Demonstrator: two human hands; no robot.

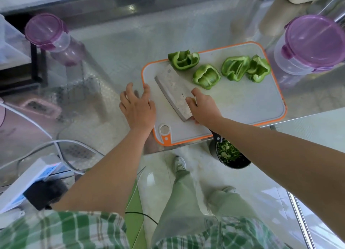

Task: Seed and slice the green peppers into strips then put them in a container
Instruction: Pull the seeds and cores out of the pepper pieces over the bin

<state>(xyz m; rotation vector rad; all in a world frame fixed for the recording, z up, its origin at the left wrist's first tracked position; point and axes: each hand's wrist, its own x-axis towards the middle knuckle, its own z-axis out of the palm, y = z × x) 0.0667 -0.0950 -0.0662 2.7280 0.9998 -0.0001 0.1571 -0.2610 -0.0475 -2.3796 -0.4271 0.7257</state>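
Observation:
Several seeded green pepper pieces lie hollow side up along the far side of the white, orange-rimmed cutting board (242,106): one (183,59) at the far left edge, one (206,77) in the middle, two more (235,67) (258,68) to the right. My right hand (203,108) grips the handle of a cleaver (173,91) whose blade lies flat on the board, pointing far-left. My left hand (138,106) rests with spread fingers on the board's left edge. A clear container with a purple lid (313,41) stands to the board's right.
A second purple-lidded container (48,34) stands at the far left on the steel counter (115,52). A black bin with green scraps (229,154) sits on the floor below the board's near edge. White cables and a power strip (28,181) lie at the near left.

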